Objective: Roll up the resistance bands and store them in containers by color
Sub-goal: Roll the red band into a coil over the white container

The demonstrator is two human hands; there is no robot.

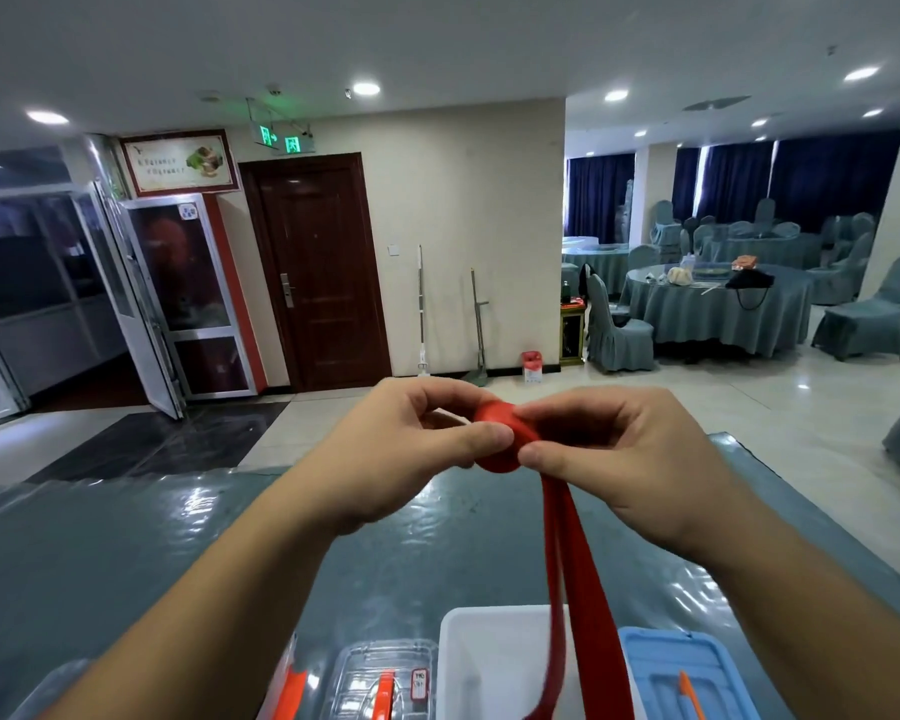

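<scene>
Rolling one red band, right now, in the middle of the frame. Step in hand, as a guess: winding the band into a tight roll, part way done.

Going left to right:

Left hand (406, 449), middle of the frame, curling its fingers and thumb round the red roll (500, 439). Grip closed on the roll, thumb pressing the near face, holding it from the left side.

Roll sitting between both hands, up in the air above the tabletop (126, 537), not touching it.

Right hand (630, 454), just right of the roll, pinching the band where it is feeding onto the roll. Grip closed too, thumb and fingers squeezing the red stuff.

Two red strips, the loose tail of the band (567, 574), hanging down from the roll toward the bottom of the frame, passing in front of the white box (489, 662).

Next move, as a guess: turning the roll again with both hands, keeping the tail pulled flat so the roll is staying tight, until the tail is used up. Then dropping it into the box for red.

Counting along the bottom edge, left to right:
- One clear box with an orange clip (292, 688), only partly showing.
- One clear box with a red handle (385, 678).
- One white box, open on top.
- One blue box lid (681, 672), with something orange on it.

One red band showing. Two hands. No other bands showing here.
</scene>
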